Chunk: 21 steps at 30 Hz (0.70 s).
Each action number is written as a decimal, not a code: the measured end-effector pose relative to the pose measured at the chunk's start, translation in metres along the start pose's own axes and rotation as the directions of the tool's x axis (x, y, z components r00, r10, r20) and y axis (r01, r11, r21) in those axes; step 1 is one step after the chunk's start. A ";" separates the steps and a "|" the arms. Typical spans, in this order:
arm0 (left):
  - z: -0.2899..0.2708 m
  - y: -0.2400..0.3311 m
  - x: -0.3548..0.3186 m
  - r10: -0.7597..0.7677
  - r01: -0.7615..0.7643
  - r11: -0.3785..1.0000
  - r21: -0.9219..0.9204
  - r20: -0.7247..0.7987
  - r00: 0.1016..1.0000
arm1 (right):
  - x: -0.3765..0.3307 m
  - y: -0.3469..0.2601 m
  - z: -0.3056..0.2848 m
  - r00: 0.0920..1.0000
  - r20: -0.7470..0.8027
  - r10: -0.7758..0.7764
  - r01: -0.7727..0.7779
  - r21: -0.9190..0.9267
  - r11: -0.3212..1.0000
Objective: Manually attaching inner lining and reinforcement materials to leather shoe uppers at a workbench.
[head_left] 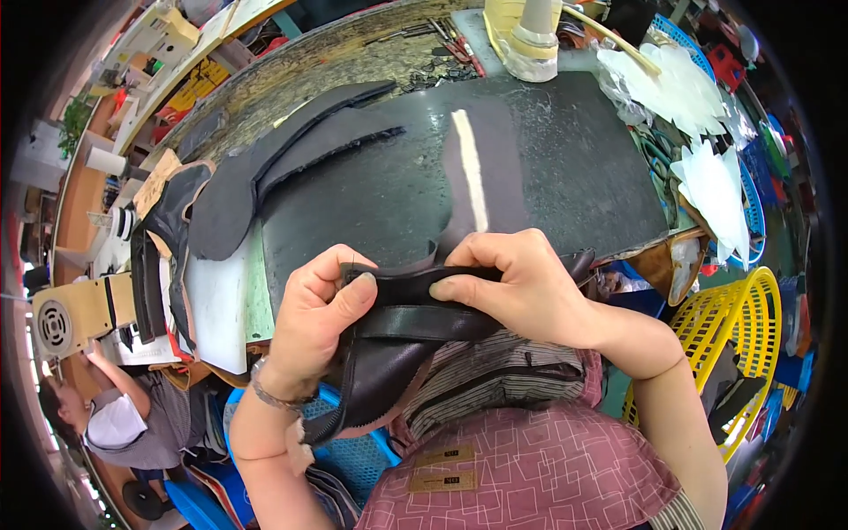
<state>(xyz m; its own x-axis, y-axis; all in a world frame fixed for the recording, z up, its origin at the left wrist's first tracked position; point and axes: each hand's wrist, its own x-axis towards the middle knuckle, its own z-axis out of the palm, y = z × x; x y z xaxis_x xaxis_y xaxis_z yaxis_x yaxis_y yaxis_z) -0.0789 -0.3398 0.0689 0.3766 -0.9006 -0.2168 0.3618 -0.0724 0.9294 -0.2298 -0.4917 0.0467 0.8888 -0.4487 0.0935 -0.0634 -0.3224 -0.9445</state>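
black leather piece (397,322) between left hand (314,322) and right hand (521,287)

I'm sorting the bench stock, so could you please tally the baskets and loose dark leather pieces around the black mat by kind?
Yellow plastic baskets: 1
Blue plastic baskets: 2, one at the right edge and one by the person's lap
Dark leather pieces on the mat's left side: 2
Dark leather piece held in both hands: 1
Total: 6

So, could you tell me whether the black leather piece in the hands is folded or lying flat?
Folded: the left hand and right hand pinch the black leather piece doubled over along its top edge.
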 end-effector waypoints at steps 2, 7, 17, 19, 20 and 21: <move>-0.001 0.010 0.004 -0.087 0.072 0.968 0.241 0.052 0.995 | 0.000 0.001 0.002 0.999 0.040 0.003 -0.005 0.045 0.999; 0.020 0.030 0.013 0.181 -0.474 0.136 0.870 0.448 0.875 | -0.008 0.002 0.013 0.983 0.073 -0.171 0.177 -0.094 0.980; 0.010 0.031 0.004 0.141 -0.526 0.405 0.748 0.517 0.844 | 0.024 0.010 -0.033 0.767 0.451 -0.456 0.459 0.111 0.882; -0.002 0.021 0.002 0.168 -0.482 0.483 0.731 0.463 0.870 | 0.013 0.014 -0.033 0.787 0.440 -0.432 0.438 0.095 0.894; -0.003 0.016 0.000 0.122 -0.382 0.589 0.712 0.389 0.913 | 0.012 0.017 -0.032 0.786 0.443 -0.432 0.437 0.098 0.894; -0.004 0.013 -0.001 0.066 -0.275 0.682 0.677 0.318 0.946 | 0.011 0.019 -0.031 0.806 0.429 -0.409 0.408 0.099 0.908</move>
<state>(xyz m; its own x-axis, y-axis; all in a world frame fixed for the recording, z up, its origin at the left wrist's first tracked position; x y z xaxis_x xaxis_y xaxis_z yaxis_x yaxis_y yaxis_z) -0.0713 -0.3380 0.0796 0.1094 -0.9928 -0.0485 -0.4342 -0.0916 0.8961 -0.2352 -0.5292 0.0396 0.9366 0.1275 0.3264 0.3499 -0.3927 -0.8505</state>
